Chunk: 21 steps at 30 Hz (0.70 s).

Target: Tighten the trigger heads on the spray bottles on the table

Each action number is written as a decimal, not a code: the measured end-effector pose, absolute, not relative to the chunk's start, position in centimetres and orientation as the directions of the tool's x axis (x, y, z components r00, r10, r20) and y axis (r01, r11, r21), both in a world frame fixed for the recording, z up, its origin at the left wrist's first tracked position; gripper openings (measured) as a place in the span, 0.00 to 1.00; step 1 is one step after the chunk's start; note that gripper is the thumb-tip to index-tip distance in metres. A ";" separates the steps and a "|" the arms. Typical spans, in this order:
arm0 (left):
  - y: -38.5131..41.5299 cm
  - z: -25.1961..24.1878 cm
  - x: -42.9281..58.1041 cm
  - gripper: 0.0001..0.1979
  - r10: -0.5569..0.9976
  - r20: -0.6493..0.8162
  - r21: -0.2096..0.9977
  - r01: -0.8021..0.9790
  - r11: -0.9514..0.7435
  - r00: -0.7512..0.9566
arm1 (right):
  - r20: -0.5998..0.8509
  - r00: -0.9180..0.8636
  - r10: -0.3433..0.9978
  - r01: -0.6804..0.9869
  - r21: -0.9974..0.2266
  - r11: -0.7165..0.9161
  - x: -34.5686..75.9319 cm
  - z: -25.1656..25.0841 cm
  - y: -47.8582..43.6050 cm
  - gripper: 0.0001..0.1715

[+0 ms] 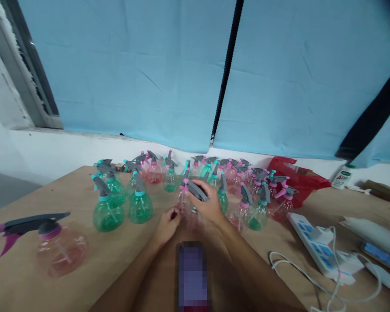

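Observation:
My right hand [211, 203] is wrapped around the grey and pink head of a spray bottle [197, 190], at the middle of the table. Below it, a clear pinkish shape [182, 200] is blurred; how it joins the head cannot be made out. My left hand [166, 225] is lower and to the left, its fingers curled together beside that pinkish shape; what they pinch is hidden. Close by on the left stand green spray bottles [141, 207] with grey heads and turquoise collars. To the right are a pink-collared bottle [243, 212] and a green one [258, 216].
Several more pink and green spray bottles [154, 173] line the back. A larger-looking pink bottle [63, 255] stands front left. On the right are a red plastic bag [299, 182], a white bottle [342, 177], a power strip [312, 242] with cables and a phone [383, 256].

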<state>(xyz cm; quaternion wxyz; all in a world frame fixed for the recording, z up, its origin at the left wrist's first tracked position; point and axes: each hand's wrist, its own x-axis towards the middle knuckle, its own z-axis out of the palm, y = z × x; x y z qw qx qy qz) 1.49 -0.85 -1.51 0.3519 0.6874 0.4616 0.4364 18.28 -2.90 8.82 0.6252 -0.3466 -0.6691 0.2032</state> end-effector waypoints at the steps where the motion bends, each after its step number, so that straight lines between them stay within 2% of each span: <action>1: -0.9 -1.5 1.5 0.15 0.944 0.272 0.888 0.330 -0.321 0.186 | 0.677 -0.019 0.735 0.231 -0.713 0.662 18.6 7.9 -2.8 0.16; 5: -1.2 -1.1 1.5 0.16 0.945 0.262 0.887 0.337 -0.315 0.194 | 0.624 -0.059 0.779 0.249 -0.747 0.617 19.5 5.4 -2.3 0.16; 8: -1.4 -1.0 1.6 0.18 0.947 0.253 0.888 0.341 -0.308 0.198 | 0.577 -0.068 0.814 0.159 -0.799 0.579 19.8 4.7 -1.9 0.17; 12: -1.5 -0.9 1.7 0.20 0.948 0.245 0.890 0.341 -0.302 0.202 | 0.495 -0.173 0.852 0.033 -0.861 0.507 20.1 4.4 -1.7 0.13; 17: -1.5 -1.0 1.7 0.20 0.945 0.238 0.888 0.343 -0.306 0.226 | 0.448 -0.148 0.882 -0.077 -0.894 0.441 20.5 4.1 -1.4 0.08; 21: -1.4 -1.2 1.7 0.21 0.947 0.232 0.889 0.347 -0.300 0.225 | 0.449 -0.192 0.873 -0.033 -0.892 0.451 20.7 4.2 -1.3 0.10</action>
